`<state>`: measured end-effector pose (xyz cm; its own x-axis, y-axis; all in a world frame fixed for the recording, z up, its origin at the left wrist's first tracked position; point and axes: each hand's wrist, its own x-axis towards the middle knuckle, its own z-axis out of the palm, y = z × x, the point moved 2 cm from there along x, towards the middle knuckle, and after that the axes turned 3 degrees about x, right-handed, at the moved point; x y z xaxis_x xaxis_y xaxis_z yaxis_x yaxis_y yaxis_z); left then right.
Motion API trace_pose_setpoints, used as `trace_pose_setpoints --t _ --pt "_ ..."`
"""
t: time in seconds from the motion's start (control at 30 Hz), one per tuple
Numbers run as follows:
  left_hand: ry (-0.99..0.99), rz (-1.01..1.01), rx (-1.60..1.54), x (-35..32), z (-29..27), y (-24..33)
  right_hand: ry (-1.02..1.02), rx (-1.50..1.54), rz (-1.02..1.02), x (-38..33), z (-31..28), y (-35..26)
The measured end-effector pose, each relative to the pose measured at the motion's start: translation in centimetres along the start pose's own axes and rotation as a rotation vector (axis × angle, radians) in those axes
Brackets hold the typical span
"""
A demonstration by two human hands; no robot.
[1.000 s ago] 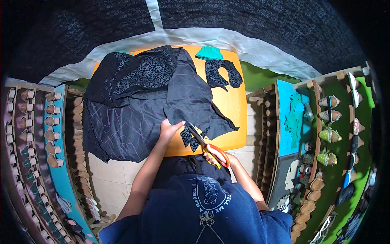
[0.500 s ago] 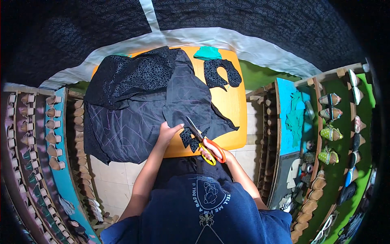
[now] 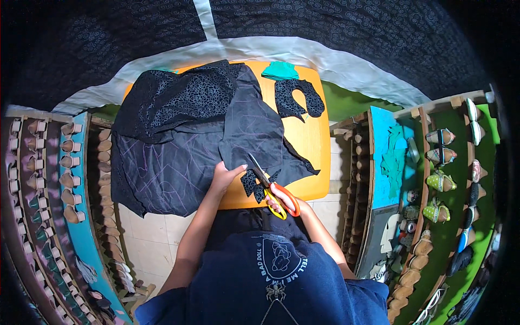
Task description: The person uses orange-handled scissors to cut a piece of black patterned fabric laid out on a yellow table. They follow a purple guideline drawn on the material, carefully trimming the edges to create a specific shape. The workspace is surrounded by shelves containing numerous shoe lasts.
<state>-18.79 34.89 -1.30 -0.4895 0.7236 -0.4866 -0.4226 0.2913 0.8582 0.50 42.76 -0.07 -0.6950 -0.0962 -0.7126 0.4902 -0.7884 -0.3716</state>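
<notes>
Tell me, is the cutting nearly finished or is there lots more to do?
One shaped black piece already lies cut out at the far end of the orange table. Right now the right hand works the orange-handled scissors into the dark fabric, and the left hand presses the cloth flat. Most of that big sheet is uncut, with faint drawn lines on it, so probably plenty remains.

The person wears a dark navy short-sleeved T-shirt with a pale printed round emblem and curved lettering on the chest, and a small spider-like figure hanging below it. Both forearms are bare from the sleeves down to the left hand (image 3: 225, 176) and right hand (image 3: 283, 201)
</notes>
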Motion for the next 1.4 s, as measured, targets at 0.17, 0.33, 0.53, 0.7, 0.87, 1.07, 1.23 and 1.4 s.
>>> trace_pose_setpoints --t 0.17,0.33,0.53,0.7,0.87,1.07,1.23,1.4 --pt "0.034 -0.019 0.004 0.0 0.1 0.2 -0.011 0.016 -0.008 -0.3 0.2 -0.2" --pt "0.044 -0.038 0.016 0.0 -0.1 0.0 -0.012 -0.012 -0.01 -0.4 0.2 -0.2" --pt "0.024 -0.037 0.014 -0.1 0.0 -0.1 -0.001 -0.051 -0.019 -0.4 0.3 -0.3" --pt "0.035 -0.079 0.033 -0.5 0.3 0.8 0.018 -0.006 0.031 -0.4 0.3 -0.3" --pt "0.022 -0.042 -0.002 -0.1 0.0 0.0 0.02 0.006 0.029 -0.4 0.4 -0.3" --pt "0.027 -0.029 0.008 0.1 0.0 -0.2 0.024 0.022 0.01 -0.2 0.1 0.2" --pt "0.024 -0.039 0.054 0.2 -0.2 -0.4 0.041 0.013 -0.009 -0.2 -0.1 0.4" --pt "0.029 -0.075 0.007 0.0 0.0 -0.1 0.053 -0.067 -0.061 -0.7 0.4 0.0"
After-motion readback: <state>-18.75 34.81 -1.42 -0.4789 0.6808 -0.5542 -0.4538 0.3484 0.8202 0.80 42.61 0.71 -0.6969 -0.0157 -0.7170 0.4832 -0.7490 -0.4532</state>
